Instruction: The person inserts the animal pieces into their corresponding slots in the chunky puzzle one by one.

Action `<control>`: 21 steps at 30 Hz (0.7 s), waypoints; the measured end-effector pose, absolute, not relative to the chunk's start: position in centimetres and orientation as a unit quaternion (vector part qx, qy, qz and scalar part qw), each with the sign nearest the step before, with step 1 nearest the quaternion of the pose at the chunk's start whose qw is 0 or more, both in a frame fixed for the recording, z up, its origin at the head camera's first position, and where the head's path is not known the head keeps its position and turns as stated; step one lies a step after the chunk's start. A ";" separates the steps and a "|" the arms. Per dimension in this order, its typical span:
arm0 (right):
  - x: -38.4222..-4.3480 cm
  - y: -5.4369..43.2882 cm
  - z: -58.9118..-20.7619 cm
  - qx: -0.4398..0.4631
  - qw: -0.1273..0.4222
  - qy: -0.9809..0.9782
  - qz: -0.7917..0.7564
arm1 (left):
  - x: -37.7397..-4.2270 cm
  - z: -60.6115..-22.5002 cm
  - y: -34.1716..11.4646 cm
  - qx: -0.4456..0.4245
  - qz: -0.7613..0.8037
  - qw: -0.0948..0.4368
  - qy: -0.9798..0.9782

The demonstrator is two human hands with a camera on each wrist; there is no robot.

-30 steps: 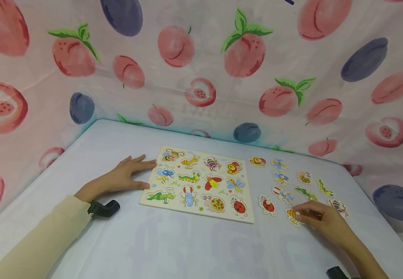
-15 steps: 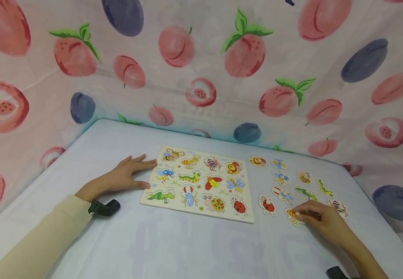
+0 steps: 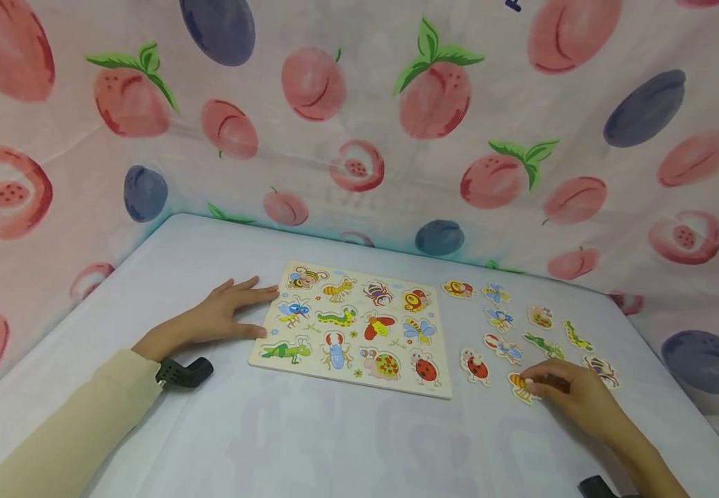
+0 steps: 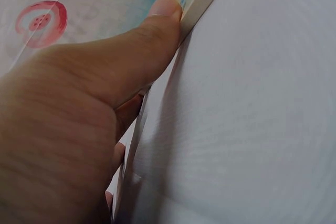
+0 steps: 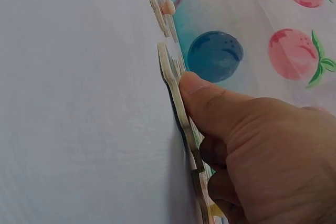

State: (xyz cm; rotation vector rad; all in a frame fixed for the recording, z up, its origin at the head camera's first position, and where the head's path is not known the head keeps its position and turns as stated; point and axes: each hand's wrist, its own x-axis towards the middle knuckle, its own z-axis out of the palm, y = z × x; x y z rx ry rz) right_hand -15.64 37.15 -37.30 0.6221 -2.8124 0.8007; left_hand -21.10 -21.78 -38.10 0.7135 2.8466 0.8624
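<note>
A wooden puzzle board [image 3: 316, 353] printed with colourful insects lies flat on the table. My left hand [image 3: 222, 315] rests at its left side, fingers spread and straight; in the left wrist view the thumb [image 4: 165, 9] touches the board's edge. To the right of the board, my right hand [image 3: 574, 394] pinches an orange-and-yellow striped insect puzzle piece [image 3: 519, 389] between thumb and fingers. The right wrist view shows this piece [image 5: 181, 108] edge-on, slightly tilted, its knob hidden by the hand. A ladybug piece [image 3: 475, 366] lies just left of it.
Several loose insect pieces lie behind and around the right hand, among them a blue beetle [image 3: 503, 348], a green grasshopper [image 3: 543, 344], a caterpillar [image 3: 577, 335] and a spider [image 3: 601, 371]. A fruit-print cloth [image 3: 241, 194] hangs behind the white table [image 3: 310, 443].
The head view has shifted very slightly. Both hands and the pieces keep the same places, with the right hand still pinching the striped insect piece.
</note>
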 end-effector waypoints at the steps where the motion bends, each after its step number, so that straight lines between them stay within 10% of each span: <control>1: -15.7 37.1 -37.3 0.209 0.080 -0.937 0.267 | -21.1 -38.1 -21.8 0.234 0.282 0.041 0.930; 21: -15.8 37.2 -37.5 0.207 0.097 -0.948 0.222 | -20.9 -37.8 -21.8 0.247 0.281 0.033 0.927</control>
